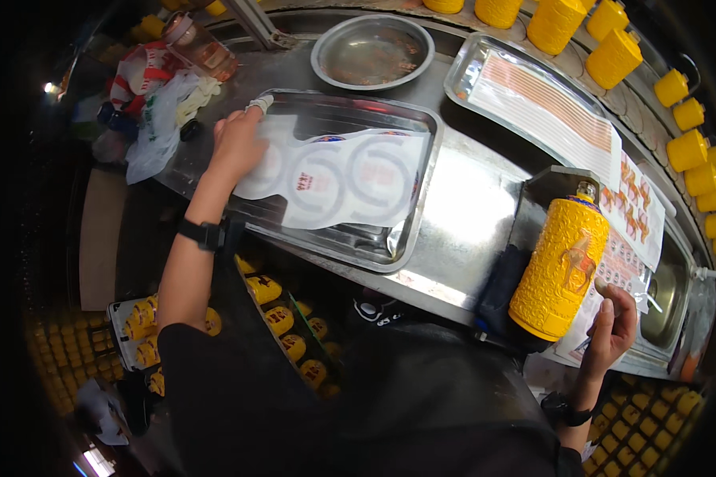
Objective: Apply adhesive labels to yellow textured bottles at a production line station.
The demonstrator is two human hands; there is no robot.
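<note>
My left hand [239, 143] reaches over the left end of a metal tray [433, 159], its fingers bent down at the edge of a white decal sheet [314, 187]. A whitish wrap covers one of its fingertips; the thumb is hidden. Pale rings and small red marks show on the sheet. To the right, a yellow embossed bottle [561, 270] with a picture on its side lies tilted in a dark cradle [505, 286]. Beside its lower right side is my right hand [612, 322], fingers bent and apart, holding nothing visible. One fingertip there looks pale and is very near the bottle.
A round metal basin [374, 52] stands behind the tray. Another tray [463, 67] holds striped sheets [541, 99]. Printed sheets [632, 207] lie by a sink [668, 306]. Yellow bottles [557, 24] line the far edge. Plastic bags [163, 119] and a jar [199, 48] sit left.
</note>
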